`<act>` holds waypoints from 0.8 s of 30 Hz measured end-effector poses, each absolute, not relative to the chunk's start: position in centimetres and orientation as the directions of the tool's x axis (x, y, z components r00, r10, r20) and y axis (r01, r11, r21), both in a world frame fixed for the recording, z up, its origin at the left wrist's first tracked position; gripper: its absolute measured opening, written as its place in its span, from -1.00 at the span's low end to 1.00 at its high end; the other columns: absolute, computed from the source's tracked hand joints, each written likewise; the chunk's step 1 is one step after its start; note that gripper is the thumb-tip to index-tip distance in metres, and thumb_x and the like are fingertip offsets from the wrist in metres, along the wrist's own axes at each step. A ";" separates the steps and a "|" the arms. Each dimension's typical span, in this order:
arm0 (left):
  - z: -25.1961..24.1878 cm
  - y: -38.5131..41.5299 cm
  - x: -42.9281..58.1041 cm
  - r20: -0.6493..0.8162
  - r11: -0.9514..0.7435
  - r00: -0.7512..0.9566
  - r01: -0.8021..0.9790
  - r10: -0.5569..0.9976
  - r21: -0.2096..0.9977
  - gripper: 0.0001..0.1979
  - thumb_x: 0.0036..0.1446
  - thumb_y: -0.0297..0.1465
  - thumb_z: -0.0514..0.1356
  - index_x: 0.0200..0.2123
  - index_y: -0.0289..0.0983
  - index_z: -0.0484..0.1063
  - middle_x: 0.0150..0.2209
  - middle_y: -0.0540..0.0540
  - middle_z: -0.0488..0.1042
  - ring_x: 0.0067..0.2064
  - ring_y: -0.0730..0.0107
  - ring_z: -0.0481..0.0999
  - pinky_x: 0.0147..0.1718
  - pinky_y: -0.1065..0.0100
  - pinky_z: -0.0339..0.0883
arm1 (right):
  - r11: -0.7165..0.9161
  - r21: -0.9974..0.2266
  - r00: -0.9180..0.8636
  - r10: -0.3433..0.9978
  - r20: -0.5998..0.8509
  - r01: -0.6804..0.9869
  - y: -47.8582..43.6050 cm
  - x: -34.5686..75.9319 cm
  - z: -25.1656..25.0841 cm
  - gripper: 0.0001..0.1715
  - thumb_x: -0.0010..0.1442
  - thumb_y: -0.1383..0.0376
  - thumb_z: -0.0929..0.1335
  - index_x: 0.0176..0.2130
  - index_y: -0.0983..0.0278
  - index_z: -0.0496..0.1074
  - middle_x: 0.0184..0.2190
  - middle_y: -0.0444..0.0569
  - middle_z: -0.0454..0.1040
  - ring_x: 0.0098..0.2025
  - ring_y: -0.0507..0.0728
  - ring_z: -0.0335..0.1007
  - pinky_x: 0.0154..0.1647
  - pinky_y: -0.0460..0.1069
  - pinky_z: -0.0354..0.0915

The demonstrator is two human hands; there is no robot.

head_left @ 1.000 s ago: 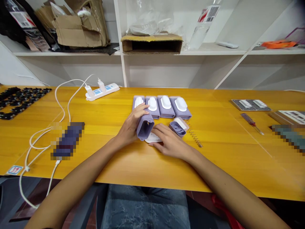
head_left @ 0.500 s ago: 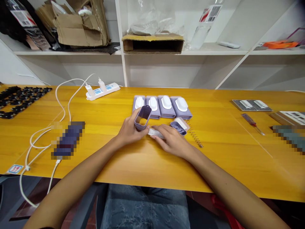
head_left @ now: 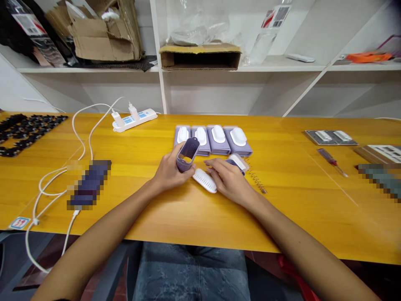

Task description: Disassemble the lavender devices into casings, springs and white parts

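Note:
My left hand (head_left: 171, 171) is wrapped round a hollow purple plastic casing (head_left: 188, 154), its open side tilted up towards me. Just below it lies a white oval ribbed plate (head_left: 205, 181), whose left end is close to my left fingertips. My right hand (head_left: 231, 179) hovers at the plate's right side, fingers loosely stretched and holding nothing that I can see. Beyond its knuckles sits a small purple part with a pale cover (head_left: 239, 162), partly hidden by the hand. A thin coiled spring (head_left: 257, 177) rests to the right of that.
Several purple units with white tops (head_left: 219, 140) stand in a row behind my hands. On the right are a screwdriver (head_left: 328, 158) and a grey plate with two white pieces (head_left: 331, 138). Leftward lie a blurred phone (head_left: 89, 184), white cables and a power strip (head_left: 135, 120).
My right hand has let go of the white ribbed plate and drawn up and right. The plate now shows in full. My left hand keeps the casing nearly in place.

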State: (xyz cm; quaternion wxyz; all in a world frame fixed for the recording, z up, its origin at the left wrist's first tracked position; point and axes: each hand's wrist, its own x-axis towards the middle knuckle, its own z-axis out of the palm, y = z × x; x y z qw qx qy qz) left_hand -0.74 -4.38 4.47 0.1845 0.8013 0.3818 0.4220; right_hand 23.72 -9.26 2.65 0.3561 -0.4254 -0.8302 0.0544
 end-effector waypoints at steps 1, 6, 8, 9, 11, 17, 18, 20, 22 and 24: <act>4.5 -4.4 -0.7 0.531 -0.639 0.356 0.459 0.769 0.617 -0.47 0.18 -0.27 0.36 0.20 -0.23 0.42 -0.09 -0.10 0.65 -0.21 0.26 0.64 -0.13 0.25 0.50 | 0.640 -0.388 -0.389 0.737 0.552 0.663 -9.4 23.7 2.8 -0.65 0.58 0.31 0.24 0.21 0.20 0.50 0.05 0.18 0.64 0.07 0.35 0.65 0.08 0.25 0.57; 4.3 -4.3 -0.8 0.528 -0.646 0.373 0.442 0.763 0.623 -0.46 0.20 -0.28 0.35 0.22 -0.25 0.41 -0.07 -0.13 0.67 -0.18 0.25 0.67 -0.11 0.26 0.51 | 0.711 -0.364 -0.541 0.698 0.469 0.601 -10.5 23.1 3.7 -0.40 0.48 0.02 0.42 0.35 0.22 0.39 0.24 0.26 0.53 0.24 0.46 0.51 0.25 0.38 0.49; 4.2 -4.3 -0.9 0.534 -0.648 0.367 0.440 0.761 0.622 -0.41 0.20 -0.28 0.36 0.27 -0.26 0.39 -0.02 -0.15 0.67 -0.13 0.23 0.68 -0.07 0.26 0.53 | 0.714 -0.363 -0.601 0.700 0.385 0.599 -11.1 22.5 4.0 -0.15 0.37 -0.13 0.48 0.41 0.25 0.34 0.33 0.32 0.44 0.32 0.53 0.43 0.31 0.44 0.45; 4.2 -4.2 -0.9 0.535 -0.647 0.364 0.443 0.762 0.620 -0.39 0.20 -0.28 0.37 0.29 -0.26 0.38 0.00 -0.16 0.67 -0.11 0.22 0.69 -0.05 0.25 0.53 | 0.714 -0.362 -0.628 0.700 0.342 0.599 -11.4 22.2 4.0 -0.06 0.32 -0.17 0.50 0.43 0.26 0.31 0.35 0.34 0.41 0.34 0.55 0.39 0.33 0.46 0.42; 4.2 -4.2 -0.9 0.535 -0.643 0.358 0.451 0.765 0.619 -0.37 0.19 -0.29 0.37 0.31 -0.25 0.37 0.02 -0.17 0.67 -0.08 0.20 0.69 -0.02 0.24 0.53 | 0.718 -0.361 -0.666 0.692 0.280 0.595 -11.8 21.6 4.0 0.02 0.28 -0.19 0.53 0.45 0.27 0.29 0.36 0.35 0.39 0.35 0.56 0.36 0.34 0.48 0.41; 4.3 -4.3 -0.9 0.514 -0.621 0.350 0.480 0.783 0.619 -0.45 0.19 -0.28 0.36 0.23 -0.24 0.43 -0.01 -0.15 0.66 -0.07 0.17 0.69 0.00 0.22 0.52 | 0.700 -0.371 -0.654 0.709 0.263 0.610 -11.7 21.6 3.1 -0.28 0.44 0.28 0.36 0.49 0.26 0.21 0.29 0.32 0.43 0.31 0.47 0.42 0.31 0.41 0.46; 4.3 -4.3 -0.9 0.511 -0.619 0.350 0.482 0.785 0.620 -0.46 0.18 -0.28 0.36 0.22 -0.24 0.43 -0.01 -0.14 0.66 -0.09 0.18 0.68 -0.01 0.22 0.52 | 0.689 -0.370 -0.637 0.722 0.270 0.623 -11.5 21.8 3.0 -0.27 0.43 0.33 0.34 0.49 0.26 0.19 0.30 0.32 0.43 0.31 0.46 0.43 0.29 0.40 0.47; 4.4 -4.3 -0.8 0.506 -0.615 0.351 0.478 0.788 0.627 -0.45 0.17 -0.28 0.37 0.22 -0.23 0.43 -0.03 -0.12 0.66 -0.14 0.22 0.67 -0.07 0.25 0.51 | 0.659 -0.372 -0.601 0.751 0.275 0.654 -11.3 22.2 2.8 -0.25 0.39 0.37 0.33 0.49 0.28 0.19 0.28 0.32 0.45 0.27 0.45 0.47 0.24 0.38 0.50; 4.4 -4.3 -0.8 0.499 -0.610 0.351 0.464 0.792 0.642 -0.44 0.17 -0.28 0.38 0.22 -0.23 0.43 -0.04 -0.10 0.66 -0.16 0.24 0.66 -0.09 0.27 0.51 | 0.624 -0.374 -0.567 0.781 0.262 0.686 -11.0 22.4 2.8 -0.25 0.37 0.38 0.33 0.47 0.31 0.20 0.22 0.30 0.47 0.20 0.44 0.51 0.19 0.35 0.51; 4.5 -4.4 -0.8 0.492 -0.598 0.340 0.442 0.801 0.668 -0.48 0.18 -0.28 0.38 0.19 -0.24 0.47 -0.05 -0.10 0.67 -0.15 0.25 0.66 -0.09 0.28 0.50 | 0.592 -0.370 -0.538 0.806 0.248 0.716 -10.8 22.6 2.9 -0.23 0.34 0.39 0.33 0.47 0.33 0.20 0.17 0.27 0.49 0.12 0.42 0.54 0.14 0.31 0.51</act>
